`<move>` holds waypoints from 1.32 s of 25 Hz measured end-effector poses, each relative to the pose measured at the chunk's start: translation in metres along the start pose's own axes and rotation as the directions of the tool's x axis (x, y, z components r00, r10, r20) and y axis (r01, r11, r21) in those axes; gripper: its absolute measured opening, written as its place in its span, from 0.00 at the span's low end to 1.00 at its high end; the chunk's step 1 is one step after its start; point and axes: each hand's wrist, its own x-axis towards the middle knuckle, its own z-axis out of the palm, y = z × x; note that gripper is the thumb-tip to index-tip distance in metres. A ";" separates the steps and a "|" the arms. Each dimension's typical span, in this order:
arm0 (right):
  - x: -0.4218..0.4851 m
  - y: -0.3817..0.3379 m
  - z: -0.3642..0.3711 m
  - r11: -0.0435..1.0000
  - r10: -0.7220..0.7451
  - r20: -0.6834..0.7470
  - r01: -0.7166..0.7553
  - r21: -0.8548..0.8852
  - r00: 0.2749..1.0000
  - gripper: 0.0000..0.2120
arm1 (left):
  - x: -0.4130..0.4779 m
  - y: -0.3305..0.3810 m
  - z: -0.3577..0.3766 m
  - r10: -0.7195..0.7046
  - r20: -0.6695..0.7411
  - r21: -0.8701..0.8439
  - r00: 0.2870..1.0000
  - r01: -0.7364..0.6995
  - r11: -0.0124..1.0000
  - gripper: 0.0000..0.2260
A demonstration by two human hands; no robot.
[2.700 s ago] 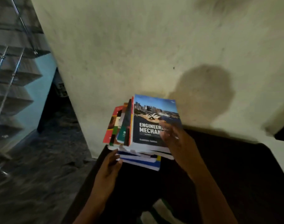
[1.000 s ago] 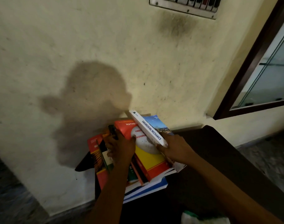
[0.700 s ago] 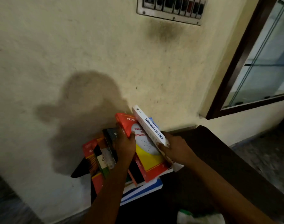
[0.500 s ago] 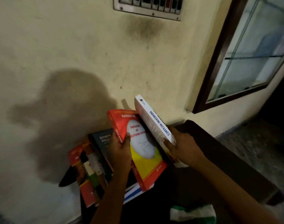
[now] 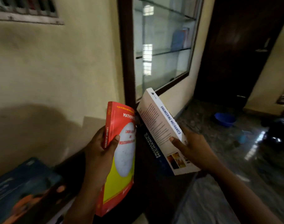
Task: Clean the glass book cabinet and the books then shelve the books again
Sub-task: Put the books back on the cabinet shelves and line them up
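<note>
Red maths book (image 5: pixel 120 152) — the left hand (image 5: pixel 101 149) grips it; the right hand (image 5: pixel 193 149) grips the white Engineering Mechanics book (image 5: pixel 162 126).

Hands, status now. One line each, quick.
Left hand: closed, gripping the red and yellow mathematics book.
Right hand: closed, gripping the white Engineering Mechanics book.

Single head-worn view, facing forward-down, close over left hand (image 5: pixel 100 149), right hand (image 5: pixel 193 147); glass cabinet (image 5: pixel 164 65) near ahead; blurred, probably tilted.
</note>
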 end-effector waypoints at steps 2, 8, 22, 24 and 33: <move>0.000 0.042 -0.040 0.998 0.057 -0.059 -0.058 -0.016 0.997 0.23 | 0.010 0.016 0.053 0.034 0.066 -0.026 0.997 -0.032 0.999 0.09; 0.013 0.195 -0.168 0.972 0.205 -0.197 -0.223 -0.073 0.959 0.24 | 0.040 0.040 0.248 0.102 0.178 0.036 0.979 -0.110 0.993 0.20; 0.216 0.490 -0.334 0.921 0.359 -0.316 -0.389 -0.035 0.878 0.24 | 0.212 0.002 0.626 0.111 0.175 0.071 0.978 -0.125 0.990 0.24; 0.270 0.522 -0.359 0.926 0.320 -0.323 -0.366 -0.091 0.891 0.24 | 0.255 0.003 0.678 0.130 0.151 0.066 0.980 -0.141 0.988 0.23; 0.528 0.647 -0.408 0.991 0.127 -0.342 -0.137 -0.006 0.931 0.23 | 0.450 -0.023 0.849 0.190 -0.094 0.072 0.977 -0.184 0.980 0.17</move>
